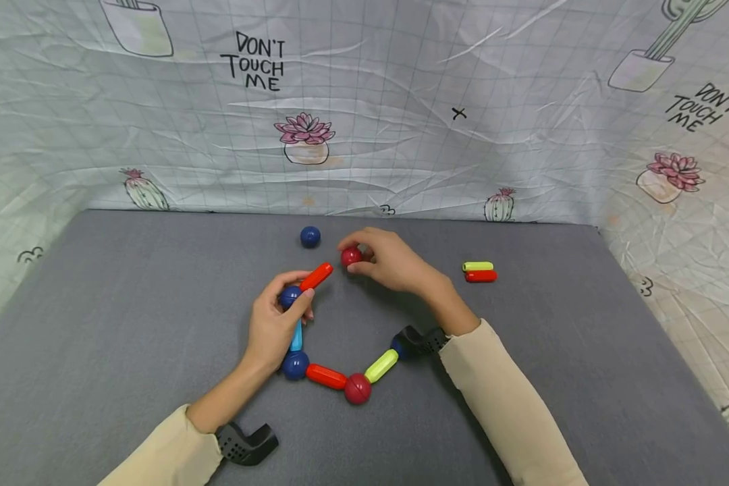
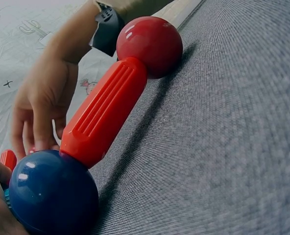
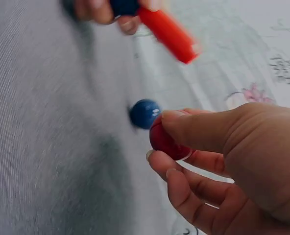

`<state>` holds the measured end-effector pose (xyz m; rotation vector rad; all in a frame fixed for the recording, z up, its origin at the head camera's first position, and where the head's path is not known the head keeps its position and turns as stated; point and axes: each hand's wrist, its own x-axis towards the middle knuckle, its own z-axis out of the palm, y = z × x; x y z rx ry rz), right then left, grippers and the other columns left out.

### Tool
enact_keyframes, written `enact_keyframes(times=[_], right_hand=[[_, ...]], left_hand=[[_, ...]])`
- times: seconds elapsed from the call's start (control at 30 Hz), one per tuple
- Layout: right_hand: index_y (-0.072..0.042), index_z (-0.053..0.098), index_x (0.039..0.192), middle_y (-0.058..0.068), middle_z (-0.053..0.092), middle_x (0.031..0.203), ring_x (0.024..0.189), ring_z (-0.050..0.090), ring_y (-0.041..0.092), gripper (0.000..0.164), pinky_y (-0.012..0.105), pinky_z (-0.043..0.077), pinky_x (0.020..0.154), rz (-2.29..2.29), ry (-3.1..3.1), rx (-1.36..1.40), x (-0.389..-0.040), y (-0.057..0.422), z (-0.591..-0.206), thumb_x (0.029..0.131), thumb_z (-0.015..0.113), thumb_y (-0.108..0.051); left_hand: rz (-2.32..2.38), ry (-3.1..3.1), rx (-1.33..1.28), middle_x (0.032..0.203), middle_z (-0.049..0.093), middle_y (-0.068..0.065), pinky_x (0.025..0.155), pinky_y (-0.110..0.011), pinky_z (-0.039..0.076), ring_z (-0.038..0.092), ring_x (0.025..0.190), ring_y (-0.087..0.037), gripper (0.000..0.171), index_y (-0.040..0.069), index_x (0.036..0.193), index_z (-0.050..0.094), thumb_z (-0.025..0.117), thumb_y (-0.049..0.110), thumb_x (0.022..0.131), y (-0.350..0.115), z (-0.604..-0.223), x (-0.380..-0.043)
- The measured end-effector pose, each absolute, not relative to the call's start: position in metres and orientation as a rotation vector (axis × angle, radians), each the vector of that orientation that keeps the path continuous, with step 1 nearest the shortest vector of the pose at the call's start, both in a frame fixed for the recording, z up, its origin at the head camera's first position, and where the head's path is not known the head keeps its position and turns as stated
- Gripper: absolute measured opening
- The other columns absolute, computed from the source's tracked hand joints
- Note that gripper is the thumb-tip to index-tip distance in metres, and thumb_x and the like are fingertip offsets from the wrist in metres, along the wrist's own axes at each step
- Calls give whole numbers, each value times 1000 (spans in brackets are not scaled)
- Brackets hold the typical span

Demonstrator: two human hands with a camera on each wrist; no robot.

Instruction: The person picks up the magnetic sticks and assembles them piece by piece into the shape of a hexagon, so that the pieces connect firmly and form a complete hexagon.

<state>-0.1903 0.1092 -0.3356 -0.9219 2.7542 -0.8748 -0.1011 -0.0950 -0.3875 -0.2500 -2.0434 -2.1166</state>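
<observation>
1. Blue balls, four: the gripped ball [image 1: 289, 298], the corner ball [image 1: 295, 366], the end ball [image 1: 399, 347], partly hidden by my right wrist camera [image 1: 422, 341], and the loose ball [image 1: 310, 237] near the back edge.
2. Red balls, two: the pinched ball [image 1: 351, 256] and the chain ball [image 1: 358, 389].
3. Rods, six. Red: raised rod [image 1: 316, 276], chain rod [image 1: 326, 376], spare red rod [image 1: 480, 276]. Yellow-green: joined rod [image 1: 381, 366], spare yellow-green rod [image 1: 478, 266], side by side with the spare red rod. Light blue: one rod [image 1: 296, 337].
4. My left hand [image 1: 270, 329]: thumb and fingers curled round the gripped ball; the raised rod projects from it.
5. My right hand [image 1: 391, 259]: thumb and fingers pinch the pinched ball, near the raised rod's tip, apart from it.
6. Left wrist view only: clear lengthwise grooves on the chain rod. Right wrist view: thumb placement on the pinched ball. Head view only: both spare rods.
7. Surface: grey, woven tabletop [image 1: 158, 324]. Behind: wrinkled, grid-printed cloth [image 1: 389, 81] with potted plants and "DON'T TOUCH ME".
</observation>
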Motion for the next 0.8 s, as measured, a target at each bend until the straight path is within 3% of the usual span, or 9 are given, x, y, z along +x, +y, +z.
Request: enact_keyframes(times=[0.33,0.63,0.8], right_hand=[[-15,61,123,-4,61,112,87,58,13,38,30,50,68,-1140,2719,-877,-180,114,-331,87,72,-22],[-18,62,122,-3,62,107,85,59,15,37,33,47,66,-1383,2583,-836,-181,124,-324,87,73,-20],[-17,62,123,-3,61,110,86,59,16,37,35,47,67,-1434,2539,-849,-180,127,-320,87,73,-18]], left_hand=[[-2108,-2070,-221,77,55,-30,53,-26,48,55,58,-30,26,-9,116,59,61,-6,90,-92,-375,-97],[-2135,-2045,-202,74,57,-23,53,-25,48,55,58,-23,27,1,117,62,65,1,90,-96,-401,-107],[-2134,-2040,-207,75,56,-25,52,-25,48,55,58,-26,27,-2,117,62,64,-2,90,-94,-396,-105]])
